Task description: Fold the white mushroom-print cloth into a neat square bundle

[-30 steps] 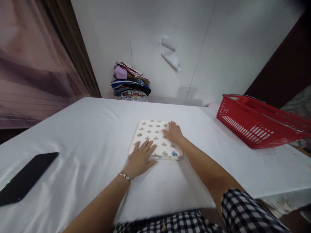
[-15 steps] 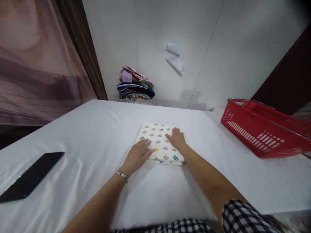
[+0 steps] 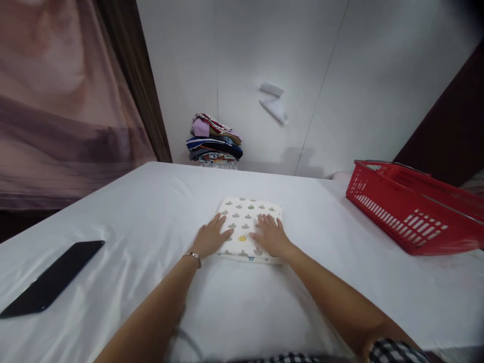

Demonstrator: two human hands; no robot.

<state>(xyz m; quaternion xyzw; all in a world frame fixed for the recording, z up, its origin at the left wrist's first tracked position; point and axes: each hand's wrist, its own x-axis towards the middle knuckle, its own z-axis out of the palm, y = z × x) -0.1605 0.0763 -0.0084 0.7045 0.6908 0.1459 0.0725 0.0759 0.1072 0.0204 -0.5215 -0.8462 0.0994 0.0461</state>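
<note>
A folded white cloth [image 3: 242, 222] with grey, green and yellow mushroom prints lies flat on the white-covered table [image 3: 162, 212]. On its left edge rests my left hand [image 3: 212, 237], palm down with fingers stretched and a bracelet at the wrist. My right hand [image 3: 273, 236] lies flat on the right part of the cloth, its fingers spread and covering some of the print. Neither hand grips the fabric.
A dark flat slab [image 3: 53, 277] lies at the left of the table. On the right stands a red plastic basket [image 3: 408, 212]. Behind the far edge is a stack of folded clothes [image 3: 215, 141] by the wall. A curtain [image 3: 68, 111] hangs at the left.
My right hand has moved from the cloth's right edge inward and nearer to me. My left hand has shifted slightly left toward the cloth's edge. The view has tilted up a little.
</note>
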